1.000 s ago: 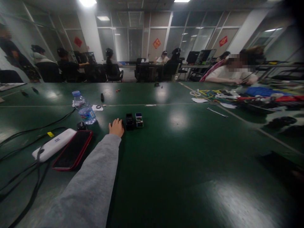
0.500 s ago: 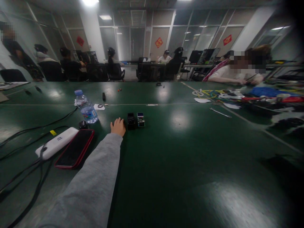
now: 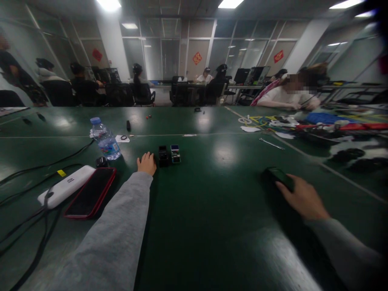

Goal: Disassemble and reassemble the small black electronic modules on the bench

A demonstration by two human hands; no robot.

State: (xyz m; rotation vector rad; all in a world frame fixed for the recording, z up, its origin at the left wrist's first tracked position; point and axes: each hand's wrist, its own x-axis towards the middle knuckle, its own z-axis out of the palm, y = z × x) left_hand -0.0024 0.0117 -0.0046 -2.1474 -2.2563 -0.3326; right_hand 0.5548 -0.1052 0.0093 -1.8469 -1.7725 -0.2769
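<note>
- Right grip [image 3: 304, 199]: closed on a dark, blurred, oblong object [image 3: 280, 177], partly covered by the fingers; material unclear.
- Right forearm: angled inward, sleeve fading into shadow.
- Left grip [image 3: 147, 163]: palm down, loosely open on the glossy green tabletop [image 3: 218, 226]; underside hidden.
- Beside it: black boxy device [image 3: 163, 156], then small screened circuit board [image 3: 175, 154], markings illegible.

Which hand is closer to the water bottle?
Left. The left hand is just right of the water bottle, slightly lower in view; the right hand is much farther right, holding a dark object.
</note>
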